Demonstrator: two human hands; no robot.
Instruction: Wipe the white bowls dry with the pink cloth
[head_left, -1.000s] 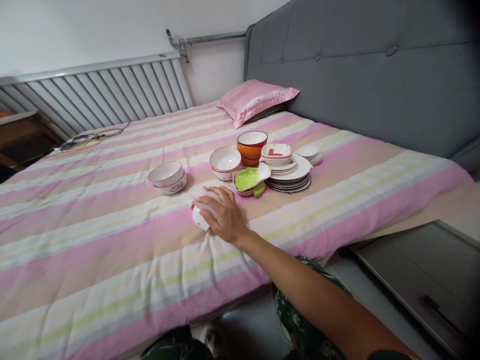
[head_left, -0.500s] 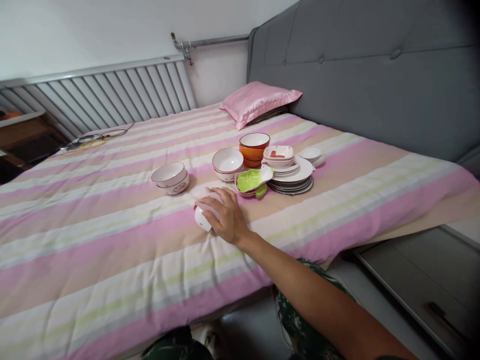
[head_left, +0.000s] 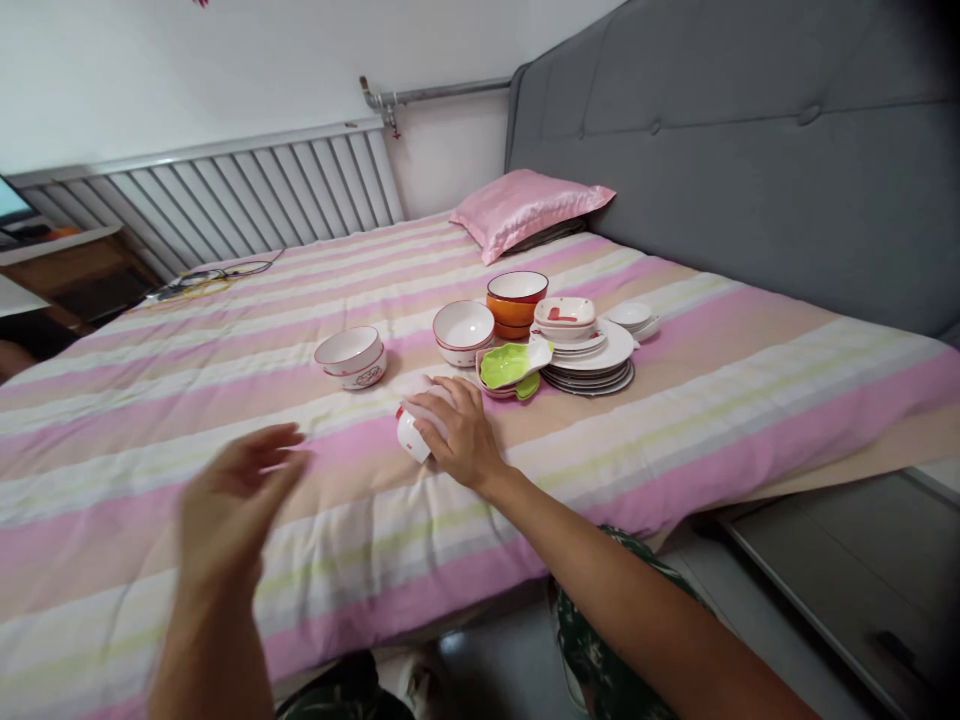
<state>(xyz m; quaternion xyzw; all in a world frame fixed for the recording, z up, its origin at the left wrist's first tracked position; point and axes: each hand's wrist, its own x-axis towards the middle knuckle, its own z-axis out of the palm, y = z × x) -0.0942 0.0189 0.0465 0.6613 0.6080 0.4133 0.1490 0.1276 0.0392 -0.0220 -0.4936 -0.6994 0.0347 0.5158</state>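
Note:
My right hand (head_left: 466, 432) is closed over a small white bowl (head_left: 412, 437) with red marks, which rests tilted on the bed. A pale, pinkish-white piece shows under the fingers; its kind is unclear. To the left, my left hand (head_left: 244, 490) hovers over the cover, slightly blurred, with thumb and fingers apart and nothing in them. Beyond the hands stand two stacked white bowls (head_left: 349, 352) with pink rims. Another pair of red-rimmed bowls (head_left: 463, 329) sits near the green leaf-shaped dish (head_left: 507, 366), just past my right hand.
Orange bowls (head_left: 516, 308) are stacked behind a pile of white plates (head_left: 611, 346), topped by small dishes (head_left: 564, 312). Small white dishes (head_left: 631, 318) lie farther right. A pink pillow (head_left: 529, 206) rests by the grey headboard (head_left: 712, 160). Cables (head_left: 217, 277) lie at the far left.
My left hand has come into view from the lower left. My right hand keeps its hold on the small bowl in the same spot. The view has shifted slightly.

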